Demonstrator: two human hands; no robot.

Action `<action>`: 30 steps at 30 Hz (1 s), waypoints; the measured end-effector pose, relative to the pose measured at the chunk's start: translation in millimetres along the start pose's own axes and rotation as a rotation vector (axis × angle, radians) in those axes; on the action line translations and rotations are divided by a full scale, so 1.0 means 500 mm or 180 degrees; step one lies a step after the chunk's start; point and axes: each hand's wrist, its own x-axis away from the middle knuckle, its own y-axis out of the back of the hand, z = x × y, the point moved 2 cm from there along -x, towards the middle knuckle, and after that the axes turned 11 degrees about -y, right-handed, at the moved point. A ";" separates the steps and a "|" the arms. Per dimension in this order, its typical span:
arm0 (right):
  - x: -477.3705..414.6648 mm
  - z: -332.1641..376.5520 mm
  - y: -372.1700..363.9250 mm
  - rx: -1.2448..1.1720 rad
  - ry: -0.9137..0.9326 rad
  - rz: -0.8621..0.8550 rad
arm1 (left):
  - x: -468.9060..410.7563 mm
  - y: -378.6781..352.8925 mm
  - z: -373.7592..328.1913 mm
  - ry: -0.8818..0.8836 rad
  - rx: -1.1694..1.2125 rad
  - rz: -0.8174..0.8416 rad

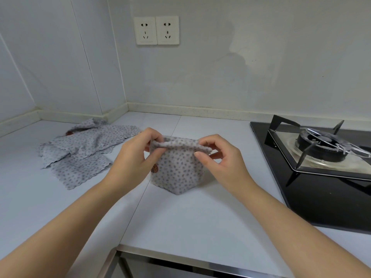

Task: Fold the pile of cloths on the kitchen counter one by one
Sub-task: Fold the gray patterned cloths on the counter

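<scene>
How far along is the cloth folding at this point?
No finished folded cloth is in view. The left hand and right hand pinch the top edge of one partly folded dotted cloth. The rumpled pile on the counter is left to fold.

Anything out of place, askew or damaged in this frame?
Two things. A wire piece lies askew across the gas burner, poking past its edge. The wall behind it shows a large blotchy stain. The cloth pile is rumpled, as expected.
</scene>
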 end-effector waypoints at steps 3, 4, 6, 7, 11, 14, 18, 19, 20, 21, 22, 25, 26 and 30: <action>-0.001 -0.001 0.000 -0.0037 -0.0032 0.0145 | -0.002 0.004 0.000 -0.0098 0.0015 0.0078; -0.001 -0.002 -0.001 -0.0086 -0.0088 0.0218 | -0.003 0.007 -0.002 -0.0142 0.0026 0.0102; -0.003 -0.005 -0.002 -0.0143 -0.0176 0.0293 | -0.007 0.012 -0.007 -0.0228 0.0079 0.0176; -0.004 -0.007 -0.002 -0.0146 -0.0189 0.0272 | -0.008 0.014 -0.009 -0.0236 0.0137 0.0242; -0.010 -0.011 0.004 -0.0257 -0.0233 0.0075 | -0.013 0.023 -0.013 -0.0093 0.0223 0.0517; -0.013 -0.010 0.008 -0.0283 -0.0146 -0.0096 | -0.018 0.031 -0.016 -0.0123 0.0148 0.0535; -0.015 -0.004 0.016 -0.0138 0.0248 -0.0417 | -0.025 0.042 -0.019 -0.0370 -0.0633 0.0623; -0.015 -0.002 0.017 -0.0121 0.0333 -0.0461 | -0.026 0.044 -0.021 -0.0450 -0.0843 0.0621; -0.014 -0.001 0.019 -0.0112 0.0393 -0.0483 | -0.027 0.045 -0.024 -0.0553 -0.0993 0.0630; -0.013 0.000 0.019 -0.0107 0.0428 -0.0494 | -0.028 0.044 -0.027 -0.0682 -0.1096 0.0689; -0.012 0.002 0.018 -0.0109 0.0440 -0.0496 | -0.028 0.042 -0.032 -0.0806 -0.1168 0.0808; -0.011 0.004 0.016 -0.0190 0.0357 -0.0478 | -0.027 0.035 -0.031 -0.0851 -0.1302 0.1154; -0.011 0.004 0.017 -0.0221 0.0323 -0.0476 | -0.027 0.036 -0.027 -0.0797 -0.1353 0.1154; -0.015 -0.002 0.022 -0.0283 0.0185 -0.0487 | -0.031 0.042 -0.022 -0.0793 -0.1349 0.0916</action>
